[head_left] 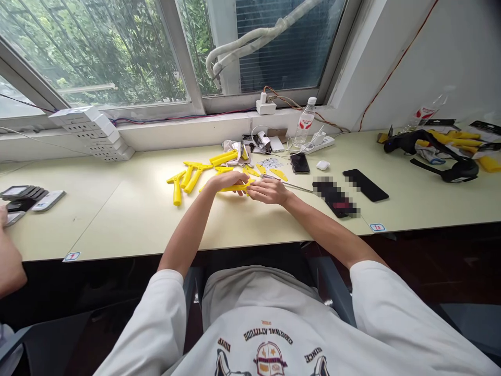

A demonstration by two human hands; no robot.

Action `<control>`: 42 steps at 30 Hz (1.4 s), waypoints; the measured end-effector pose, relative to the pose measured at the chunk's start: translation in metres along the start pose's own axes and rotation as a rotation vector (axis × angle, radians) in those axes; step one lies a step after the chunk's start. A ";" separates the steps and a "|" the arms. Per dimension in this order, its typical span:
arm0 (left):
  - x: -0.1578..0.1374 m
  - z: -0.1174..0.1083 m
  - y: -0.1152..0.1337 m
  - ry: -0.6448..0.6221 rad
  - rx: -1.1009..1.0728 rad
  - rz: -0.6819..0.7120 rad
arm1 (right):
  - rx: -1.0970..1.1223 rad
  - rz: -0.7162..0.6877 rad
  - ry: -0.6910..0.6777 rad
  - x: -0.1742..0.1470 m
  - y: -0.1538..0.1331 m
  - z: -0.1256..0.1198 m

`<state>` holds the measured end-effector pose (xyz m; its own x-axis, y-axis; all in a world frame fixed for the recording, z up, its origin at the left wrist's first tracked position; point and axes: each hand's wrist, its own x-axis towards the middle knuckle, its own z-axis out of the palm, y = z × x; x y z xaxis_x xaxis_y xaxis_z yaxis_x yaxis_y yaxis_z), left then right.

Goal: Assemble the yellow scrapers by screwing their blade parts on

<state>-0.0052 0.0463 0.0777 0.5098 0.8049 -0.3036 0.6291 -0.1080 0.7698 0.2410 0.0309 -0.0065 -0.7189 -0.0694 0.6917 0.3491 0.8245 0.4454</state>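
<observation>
My left hand [228,181] is closed around a yellow T-shaped scraper handle [234,188], held just above the table. The fingers of my right hand [270,190] are pressed together at its head end, close to my left fingertips; the exact contact is hidden. Just behind my right hand lies a thin metal tool [294,186], whose kind I cannot make out. To the left, several more yellow scraper handles [195,177] lie loosely grouped. Beyond my hands are flat yellow pieces [277,173] and a printed sheet [270,163].
Phones lie to the right, one black [366,185], another [300,163] farther back. A water bottle [306,123] and power strip [319,143] stand by the window. Black head straps [430,149] are far right. Another person's arm [10,261] is at left, near stacked grey devices [27,196].
</observation>
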 end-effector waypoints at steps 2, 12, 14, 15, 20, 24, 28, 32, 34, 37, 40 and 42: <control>0.004 -0.005 0.001 -0.137 -0.174 -0.063 | 0.051 0.007 -0.026 0.001 0.000 -0.001; -0.009 -0.006 -0.024 -0.263 -0.539 0.024 | 0.291 0.101 -0.111 -0.001 0.005 0.002; -0.013 -0.004 -0.030 -0.236 -0.598 0.021 | 0.265 0.082 -0.090 -0.004 0.009 0.004; -0.015 -0.003 -0.032 -0.203 -0.628 0.015 | 0.255 0.072 -0.073 -0.006 0.012 0.005; -0.019 0.012 -0.042 -0.035 -0.754 -0.029 | 0.264 0.126 -0.043 -0.011 0.023 0.005; -0.022 0.033 -0.040 0.127 -0.844 -0.009 | 0.255 0.223 -0.057 -0.010 0.027 0.004; -0.023 0.050 -0.030 0.172 -0.875 0.009 | 0.281 0.273 -0.032 -0.013 0.029 0.005; -0.020 0.054 -0.021 0.231 -0.840 0.026 | 0.264 0.294 0.006 -0.019 0.033 0.007; -0.016 0.055 -0.018 0.227 -0.848 0.025 | 0.258 0.323 0.003 -0.021 0.035 0.008; -0.007 0.059 -0.019 0.230 -0.899 0.015 | 0.263 0.374 0.006 -0.020 0.036 0.010; -0.001 0.068 -0.024 0.293 -0.929 0.044 | 0.211 0.379 -0.010 -0.018 0.036 0.013; 0.000 0.073 -0.029 0.306 -0.934 0.084 | 0.182 0.366 -0.021 -0.018 0.035 0.015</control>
<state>0.0196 0.0069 0.0149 0.2745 0.9463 -0.1709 -0.1853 0.2265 0.9562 0.2570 0.0691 -0.0117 -0.5796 0.2572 0.7733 0.4736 0.8785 0.0628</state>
